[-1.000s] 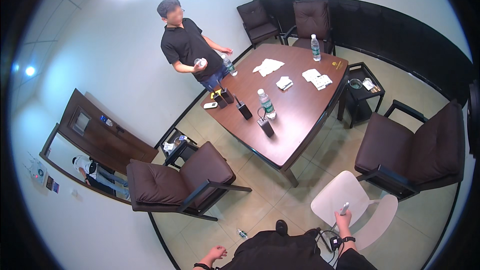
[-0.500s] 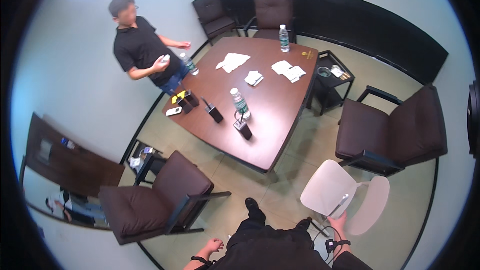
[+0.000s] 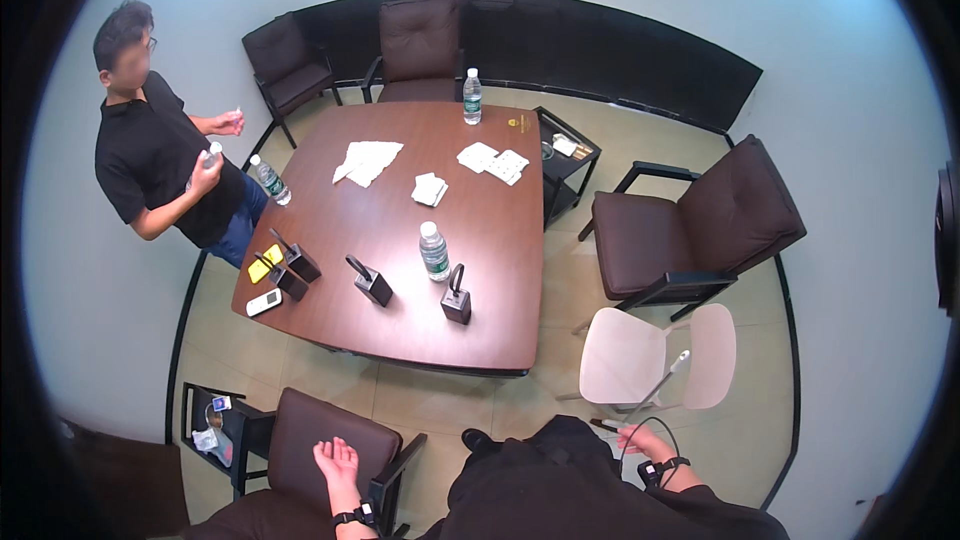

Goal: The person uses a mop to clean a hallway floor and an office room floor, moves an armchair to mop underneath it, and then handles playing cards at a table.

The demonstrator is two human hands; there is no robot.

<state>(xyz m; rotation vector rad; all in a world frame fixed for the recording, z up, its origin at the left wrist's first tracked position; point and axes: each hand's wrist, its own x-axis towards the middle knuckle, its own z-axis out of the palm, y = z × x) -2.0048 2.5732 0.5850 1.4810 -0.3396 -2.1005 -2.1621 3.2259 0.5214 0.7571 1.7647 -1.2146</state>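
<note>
Nearest, the left hand (image 3: 337,461) rests open, palm up, on the back of a brown chair (image 3: 318,437). The right hand (image 3: 640,440) grips a thin white stick (image 3: 657,386) by its lower end, just beside the white chair (image 3: 655,358); it looks light, stiff and easily pinched.

The dark brown, rounded-corner wooden conference table (image 3: 470,240) is the landmark; on it stand two clear plastic water bottles (image 3: 434,251), four small black weighted stands (image 3: 456,301), and scattered white paper sheets (image 3: 366,160). Brown padded armchairs (image 3: 418,45) line its far side. A person in a black shirt (image 3: 160,165) stands at its left edge.
</note>
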